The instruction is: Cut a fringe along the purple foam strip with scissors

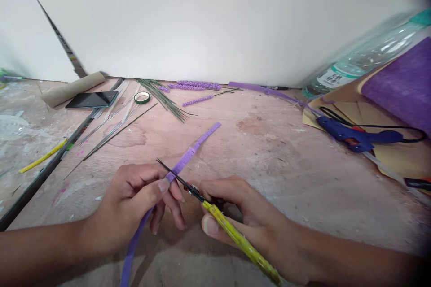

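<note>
Between thumb and forefinger, my left hand (134,202) pinches a long purple paper strip (184,160). Small slits show along the strip's edge; its far end points up and right, while the rest hangs below the hand. A pair of scissors (232,231) with yellow handles is gripped in my right hand (249,215). Their dark, narrow blades lie across the strip just beyond my left thumb. Whether the blades are fully closed is hard to tell.
At the back lie purple beaded stems (198,85), green wires (161,98) and a green tape roll (142,97). A phone (91,99) and a cardboard tube (74,89) lie left. Rightward are a blue glue gun (357,134), a plastic bottle (367,63) and purple paper (400,83).
</note>
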Demonstrator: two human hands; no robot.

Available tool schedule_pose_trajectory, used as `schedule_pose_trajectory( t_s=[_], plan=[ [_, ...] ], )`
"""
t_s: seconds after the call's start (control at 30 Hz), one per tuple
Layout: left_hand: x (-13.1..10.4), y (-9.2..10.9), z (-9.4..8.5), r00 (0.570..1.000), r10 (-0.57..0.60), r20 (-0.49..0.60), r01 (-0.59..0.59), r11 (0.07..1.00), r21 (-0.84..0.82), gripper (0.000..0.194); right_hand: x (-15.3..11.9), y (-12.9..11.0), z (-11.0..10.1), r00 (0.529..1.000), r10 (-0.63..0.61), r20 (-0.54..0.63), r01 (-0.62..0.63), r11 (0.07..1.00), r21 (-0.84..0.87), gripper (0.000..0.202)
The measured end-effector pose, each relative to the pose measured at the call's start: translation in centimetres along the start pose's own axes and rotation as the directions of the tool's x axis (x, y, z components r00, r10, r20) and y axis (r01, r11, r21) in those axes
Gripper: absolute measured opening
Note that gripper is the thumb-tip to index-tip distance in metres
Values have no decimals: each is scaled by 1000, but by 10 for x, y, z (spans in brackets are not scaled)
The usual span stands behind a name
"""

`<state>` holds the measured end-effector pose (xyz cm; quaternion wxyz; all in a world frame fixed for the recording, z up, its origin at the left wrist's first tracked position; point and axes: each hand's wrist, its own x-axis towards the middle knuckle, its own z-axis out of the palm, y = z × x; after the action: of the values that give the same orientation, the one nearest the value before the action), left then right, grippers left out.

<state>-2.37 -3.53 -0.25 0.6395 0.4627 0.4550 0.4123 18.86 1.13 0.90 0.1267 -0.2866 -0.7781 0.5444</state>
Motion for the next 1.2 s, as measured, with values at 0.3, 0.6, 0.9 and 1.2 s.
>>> schedule_pose_trajectory(
  t_s=[0.3, 0.6, 0.9, 1.2],
  plan=[
    [2, 1, 0, 1000, -12, -19, 12, 1000, 10, 24, 0, 4, 4, 1000, 10, -24, -7, 993, 117, 56],
    [1, 0, 0, 999, -10, -38, 10, 1000, 13, 22, 1, 4, 5, 996, -76, -55, 83, 984, 155, 45],
    [2, 1, 0, 1000, -4, -11, 4, 999, 39, 25, 0, 3, 5, 1000, 9, -14, -7, 992, 125, 62],
    [-1, 1, 1, 1000, -8, -8, 8, 1000, 18, 24, -2, 8, 7, 992, -88, -86, 103, 979, 178, 43]
  ],
)
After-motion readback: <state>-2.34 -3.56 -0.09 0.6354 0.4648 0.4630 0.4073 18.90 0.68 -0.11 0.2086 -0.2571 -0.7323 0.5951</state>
